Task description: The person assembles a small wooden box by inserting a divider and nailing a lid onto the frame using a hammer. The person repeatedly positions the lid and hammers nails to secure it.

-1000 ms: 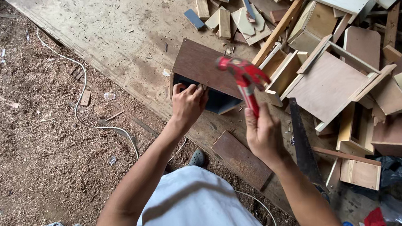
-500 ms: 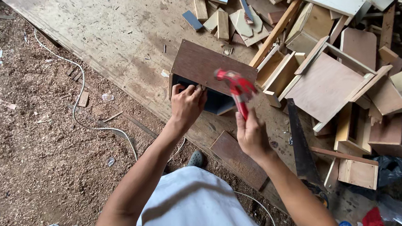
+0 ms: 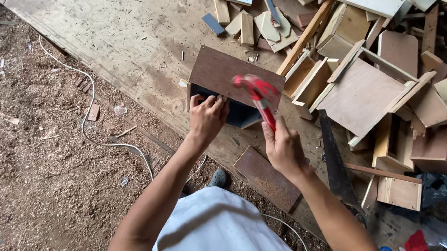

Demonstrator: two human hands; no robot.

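Observation:
My right hand (image 3: 282, 147) grips the handle of a red hammer (image 3: 256, 93), whose blurred head hangs over a dark brown wooden box (image 3: 220, 72). The box lies on a large plywood sheet (image 3: 127, 39) with its open, dark side facing me. My left hand (image 3: 207, 116) rests on the box's near edge, fingers curled over the rim at the left corner. A flat brown board (image 3: 267, 178) lies just below my right hand.
A heap of plywood offcuts and small open boxes (image 3: 369, 82) fills the right side. A hand saw (image 3: 335, 160) lies right of my right arm. Sawdust covers the ground at left, crossed by a white cable (image 3: 87, 112). A shoe tip (image 3: 218, 178) shows below.
The hammer head has swung left and down toward the box top. My right hand dropped slightly with it. My left hand has stayed on the box's edge.

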